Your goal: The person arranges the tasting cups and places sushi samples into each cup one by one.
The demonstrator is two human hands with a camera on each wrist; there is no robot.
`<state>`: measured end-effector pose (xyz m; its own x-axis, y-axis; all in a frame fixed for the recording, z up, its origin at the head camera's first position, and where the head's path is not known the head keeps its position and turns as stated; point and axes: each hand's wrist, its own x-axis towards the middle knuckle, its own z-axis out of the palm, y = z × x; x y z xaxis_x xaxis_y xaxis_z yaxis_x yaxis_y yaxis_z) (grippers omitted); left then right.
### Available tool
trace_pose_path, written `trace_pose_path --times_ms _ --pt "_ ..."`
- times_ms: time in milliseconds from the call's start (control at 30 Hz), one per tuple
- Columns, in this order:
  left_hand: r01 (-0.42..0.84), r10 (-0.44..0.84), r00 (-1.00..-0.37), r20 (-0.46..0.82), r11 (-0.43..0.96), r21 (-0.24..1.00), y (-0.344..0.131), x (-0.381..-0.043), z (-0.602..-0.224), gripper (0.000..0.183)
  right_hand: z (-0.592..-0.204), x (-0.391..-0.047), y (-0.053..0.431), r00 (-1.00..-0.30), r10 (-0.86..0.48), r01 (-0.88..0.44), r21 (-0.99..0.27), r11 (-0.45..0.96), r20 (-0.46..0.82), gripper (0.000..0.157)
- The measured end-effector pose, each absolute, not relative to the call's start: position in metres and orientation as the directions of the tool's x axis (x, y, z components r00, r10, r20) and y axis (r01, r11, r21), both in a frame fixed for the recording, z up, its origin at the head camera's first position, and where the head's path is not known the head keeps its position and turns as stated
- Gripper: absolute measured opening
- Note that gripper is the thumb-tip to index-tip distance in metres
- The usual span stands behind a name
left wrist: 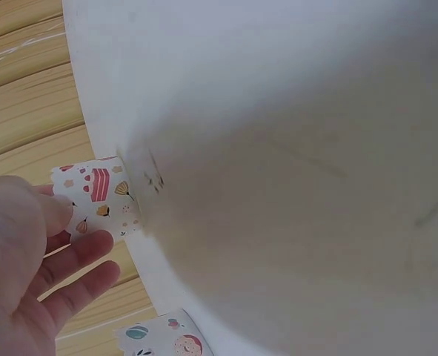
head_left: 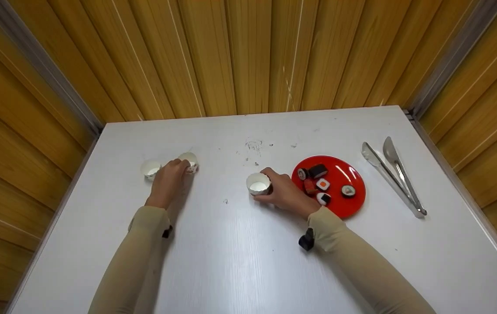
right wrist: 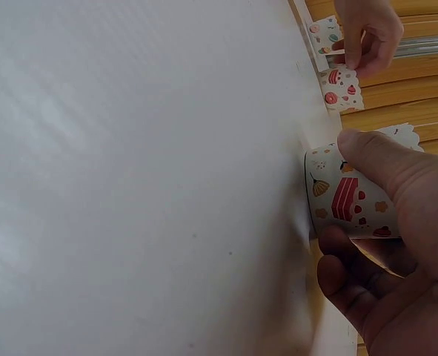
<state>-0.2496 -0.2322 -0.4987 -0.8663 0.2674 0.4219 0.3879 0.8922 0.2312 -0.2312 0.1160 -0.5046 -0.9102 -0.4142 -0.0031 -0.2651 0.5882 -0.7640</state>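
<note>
With thumb and fingers my left hand (head_left: pixel 167 182) pinches the rim of a white paper baking cup (left wrist: pixel 104 199) printed with cake slices and flowers. The cup stands upright at the left of the table. A second paper cup (head_left: pixel 150 168) is just left of that hand; only part of it, with a doughnut print (left wrist: pixel 187 345), shows in the left wrist view. Nearer the middle, my right hand (head_left: pixel 286 192) grips a third printed cup (right wrist: pixel 350 194) from its right side, thumb and fingers round its wall. This cup is upright, its mouth up, at the table surface.
A red plate (head_left: pixel 345 208) right of my right hand bears several sushi pieces (head_left: pixel 318 171). Metal tongs (head_left: pixel 399 183) lie farther right. Dark marks (head_left: pixel 253 145) spot the white table (head_left: pixel 231 261). Yellow wood-patterned panels (head_left: pixel 248 56) stand at the back and sides.
</note>
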Motion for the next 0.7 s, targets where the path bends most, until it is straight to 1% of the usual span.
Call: trace_pose_path --times_ms 200,700 --pt "0.389 0.270 -0.865 0.423 0.893 0.225 -0.2317 -0.2491 -0.4972 0.008 -0.5042 -0.2312 0.1160 -0.909 -0.416 -0.267 -0.764 0.587 -0.002 0.057" --pt "0.368 0.263 -0.883 0.388 0.901 0.228 -0.2322 -0.2491 -0.4946 0.012 -0.5058 -0.2321 0.1158 -0.909 -0.417 -0.261 -0.771 0.581 -0.007 0.058"
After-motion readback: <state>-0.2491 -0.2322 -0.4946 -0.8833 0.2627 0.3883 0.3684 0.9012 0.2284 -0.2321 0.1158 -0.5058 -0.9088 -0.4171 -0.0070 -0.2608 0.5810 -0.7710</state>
